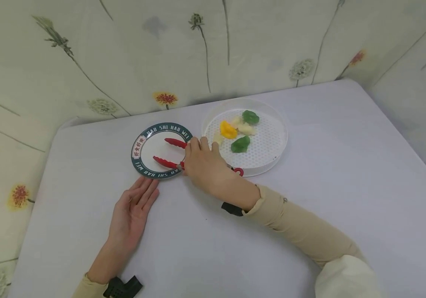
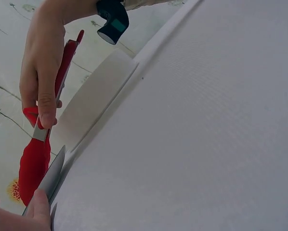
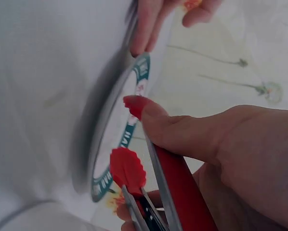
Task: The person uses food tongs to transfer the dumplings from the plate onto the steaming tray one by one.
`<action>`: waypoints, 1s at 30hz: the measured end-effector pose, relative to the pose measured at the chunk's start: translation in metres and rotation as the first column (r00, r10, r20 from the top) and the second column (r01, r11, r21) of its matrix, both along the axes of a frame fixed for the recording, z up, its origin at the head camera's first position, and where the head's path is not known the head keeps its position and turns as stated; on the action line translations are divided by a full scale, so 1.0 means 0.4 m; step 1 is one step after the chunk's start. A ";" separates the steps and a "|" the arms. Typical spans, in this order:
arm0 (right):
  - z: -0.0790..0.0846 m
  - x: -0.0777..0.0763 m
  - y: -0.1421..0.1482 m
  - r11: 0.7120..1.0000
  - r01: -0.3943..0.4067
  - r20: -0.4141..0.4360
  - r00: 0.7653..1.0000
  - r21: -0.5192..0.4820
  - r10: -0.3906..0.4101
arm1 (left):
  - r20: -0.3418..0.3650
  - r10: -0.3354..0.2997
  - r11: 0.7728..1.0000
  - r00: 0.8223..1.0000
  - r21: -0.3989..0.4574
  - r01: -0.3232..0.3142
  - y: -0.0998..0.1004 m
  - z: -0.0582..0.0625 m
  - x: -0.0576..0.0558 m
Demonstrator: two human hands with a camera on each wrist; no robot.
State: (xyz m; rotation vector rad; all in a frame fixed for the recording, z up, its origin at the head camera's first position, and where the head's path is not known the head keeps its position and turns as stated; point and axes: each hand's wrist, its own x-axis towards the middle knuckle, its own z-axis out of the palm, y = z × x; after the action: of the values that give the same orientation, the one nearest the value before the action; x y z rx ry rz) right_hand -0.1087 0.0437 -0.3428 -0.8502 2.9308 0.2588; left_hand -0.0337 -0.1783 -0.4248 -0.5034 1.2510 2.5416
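My right hand (image 1: 208, 169) grips a pair of red-tipped metal tongs (image 1: 166, 162), whose two arms stand spread over a white plate (image 1: 147, 151) with a dark green lettered rim. Nothing lies between the tong tips (image 3: 128, 167). At the plate's near edge my left hand (image 1: 132, 213) lies palm up, its straight fingertips (image 2: 41, 204) touching the rim from below. To the right of the plate, partly behind my right hand, sits a round white tray (image 1: 269, 153) with a perforated-looking bottom. In it are green pieces (image 1: 240, 145), a yellow piece (image 1: 228, 130) and pale pieces (image 1: 246, 129), their kind unclear.
All of this stands on a table with a white cover (image 1: 347, 165). A wall with a flower-patterned covering (image 1: 254, 45) rises along its back edge. Dark devices are strapped at both wrists, one of them a black camera (image 1: 123, 287) on the left.
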 end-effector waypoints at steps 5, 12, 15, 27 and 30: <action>-0.034 0.003 -0.026 0.998 0.059 -0.036 0.998 0.006 -0.059 | 0.015 0.015 1.000 1.000 0.011 -0.015 -0.005 -0.002 0.002; -0.072 0.011 -0.064 0.993 0.112 -0.048 0.993 0.047 -0.110 | 0.001 0.015 1.000 1.000 0.010 -0.015 -0.012 -0.006 0.007; -0.083 0.019 -0.068 0.992 0.116 -0.067 0.991 0.058 -0.112 | 0.000 0.012 1.000 1.000 0.004 -0.012 -0.009 -0.006 0.009; -0.118 0.027 -0.061 0.987 0.162 -0.106 0.981 -0.019 -0.163 | 0.001 0.019 1.000 1.000 -0.004 -0.019 0.001 -0.004 0.004; -0.124 0.027 -0.061 0.985 0.170 -0.084 0.982 -0.008 -0.170 | -0.002 0.014 1.000 1.000 -0.001 -0.014 0.002 -0.004 0.004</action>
State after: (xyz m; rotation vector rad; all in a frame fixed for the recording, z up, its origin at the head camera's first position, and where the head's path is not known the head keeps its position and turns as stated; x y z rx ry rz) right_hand -0.0980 0.0195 -0.3923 -0.5969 3.0590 0.2882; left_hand -0.0322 -0.1774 -0.4266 -0.5118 1.2542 2.5531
